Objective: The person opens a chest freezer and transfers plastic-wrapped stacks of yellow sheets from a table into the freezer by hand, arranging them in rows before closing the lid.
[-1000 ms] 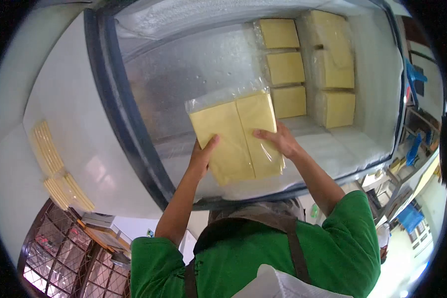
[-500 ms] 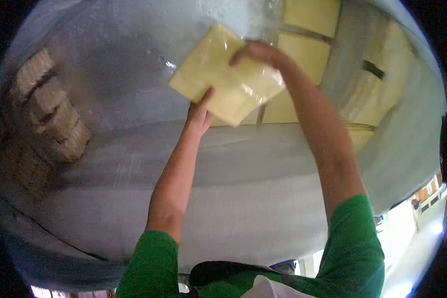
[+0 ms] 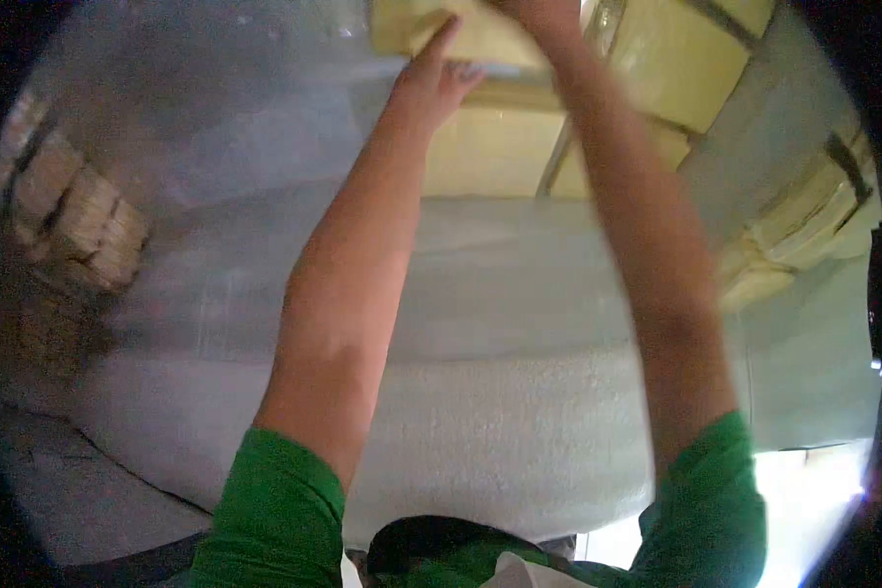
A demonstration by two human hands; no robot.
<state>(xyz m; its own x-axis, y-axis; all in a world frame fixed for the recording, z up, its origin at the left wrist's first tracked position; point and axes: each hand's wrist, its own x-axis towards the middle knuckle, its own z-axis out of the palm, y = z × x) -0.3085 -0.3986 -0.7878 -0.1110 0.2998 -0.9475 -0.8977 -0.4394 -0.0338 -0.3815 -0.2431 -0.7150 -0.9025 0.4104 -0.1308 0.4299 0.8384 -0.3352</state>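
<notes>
Two bare hands show on my feed, both stretched out beyond the pale near wall [image 3: 510,421], which I use as my reference. Well past that wall, cut off by the top of my view, is the yellow pack [image 3: 505,39]. The left hand [image 3: 431,93] holds it by the side facing the wall: I see the thumb laid over its upper face and the other fingers at its lower edge, closed narrowly on it. The right hand [image 3: 544,20] is at the pack too, farther from the wall, but it blurs and runs out of my view, so I cannot tell how its fingers stand. Nearer the wall than the held pack, I have flat yellow packs [image 3: 495,152] lying side by side. Off the wall's left end I make out a pile of brownish wrapped packs [image 3: 78,206], dim and grainy. Off its right end are more wrapped yellow packs [image 3: 804,211], also soft in focus. Both forearms [image 3: 333,304] cross above the wall, coming out of green sleeves [image 3: 706,500].
</notes>
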